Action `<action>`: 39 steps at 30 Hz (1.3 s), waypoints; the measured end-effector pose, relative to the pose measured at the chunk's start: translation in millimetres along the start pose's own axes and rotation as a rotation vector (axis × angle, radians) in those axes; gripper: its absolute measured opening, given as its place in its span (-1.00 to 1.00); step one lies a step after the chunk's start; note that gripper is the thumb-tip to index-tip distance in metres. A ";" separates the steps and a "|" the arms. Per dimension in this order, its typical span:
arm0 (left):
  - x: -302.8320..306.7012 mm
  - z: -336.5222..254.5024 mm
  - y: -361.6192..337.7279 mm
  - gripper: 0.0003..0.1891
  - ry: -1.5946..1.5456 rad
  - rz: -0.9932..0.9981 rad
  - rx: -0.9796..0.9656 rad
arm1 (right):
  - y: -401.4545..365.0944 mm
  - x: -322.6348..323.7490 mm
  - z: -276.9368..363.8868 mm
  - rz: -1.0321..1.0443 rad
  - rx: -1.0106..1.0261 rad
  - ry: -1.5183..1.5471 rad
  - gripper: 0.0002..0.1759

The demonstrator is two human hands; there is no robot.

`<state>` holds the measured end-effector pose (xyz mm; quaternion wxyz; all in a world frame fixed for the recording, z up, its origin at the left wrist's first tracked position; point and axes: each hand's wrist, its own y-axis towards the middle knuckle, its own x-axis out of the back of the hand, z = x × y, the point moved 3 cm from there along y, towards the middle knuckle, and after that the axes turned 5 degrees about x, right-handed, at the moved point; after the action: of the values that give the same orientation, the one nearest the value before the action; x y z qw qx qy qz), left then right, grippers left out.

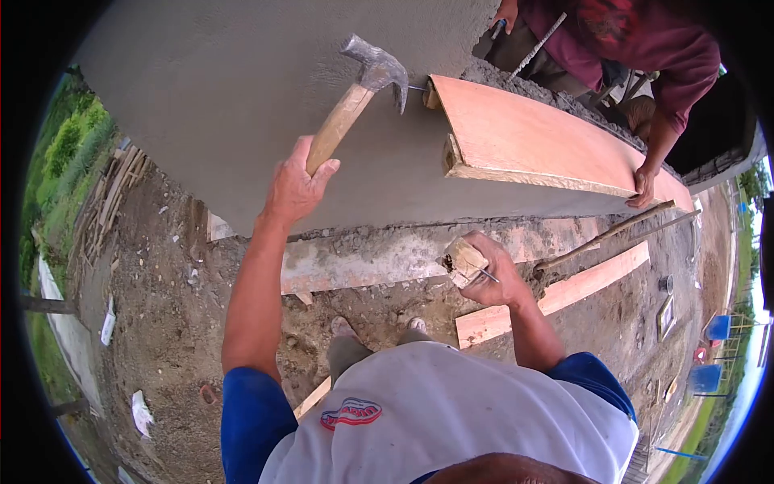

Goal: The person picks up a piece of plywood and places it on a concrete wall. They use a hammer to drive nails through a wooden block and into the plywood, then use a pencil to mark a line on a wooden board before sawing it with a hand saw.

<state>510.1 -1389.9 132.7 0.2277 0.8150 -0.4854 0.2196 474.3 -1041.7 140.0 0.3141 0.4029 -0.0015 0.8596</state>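
Observation:
My left hand (298, 184) is wrapped round the wooden handle of a claw hammer (343, 121), raised before the grey plastered wall (218, 105). The hammer head is close to a nail (417, 88) that sticks out at the left end of a long plywood form (532, 133). In my right hand (497, 270) is a short wood block (465, 262) with a nail (489, 276) jutting from it. That block is below the form, apart from it. A co-worker's hand (642, 187) rests on the form's lower edge, near its right end.
The co-worker (629, 40) is behind the wall at the upper right. A pole (605, 235) and a long board (556, 294) lie to the right of my right hand. Stacked sticks (121, 181) lie far left; blue containers (705, 377) stand far right.

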 end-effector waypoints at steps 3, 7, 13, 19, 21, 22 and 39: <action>-3.7 0.5 56.6 -0.52 0.145 0.024 -0.166 | -4.5 12.6 12.7 -0.067 0.045 -0.083 -0.50; -5.8 4.3 101.7 -0.53 0.310 -0.030 -0.379 | -9.5 45.5 34.8 -0.052 -0.026 -0.157 -0.33; -0.3 10.1 122.4 -0.51 0.416 0.027 -0.399 | -15.3 63.7 40.5 -0.148 -0.124 -0.262 -0.39; -20.2 28.4 104.2 -0.55 0.226 0.040 -0.303 | 3.0 49.9 35.9 -0.167 -0.123 -0.276 -0.36; -46.6 33.5 86.9 -0.56 0.053 0.023 -0.210 | 20.4 65.0 47.1 -0.168 -0.130 -0.343 -0.32; -65.9 35.8 74.7 -0.57 -0.066 -0.002 -0.159 | 32.9 79.9 61.2 -0.181 -0.152 -0.371 -0.33; -23.0 26.0 97.5 -0.47 0.229 -0.054 -0.330 | 203.2 167.0 -5.0 0.206 0.059 -0.955 -0.27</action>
<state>416.8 -1430.7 113.9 0.4178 0.7490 -0.4640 0.2220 281.0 -1113.5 303.4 0.1802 0.7589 -0.1607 0.6048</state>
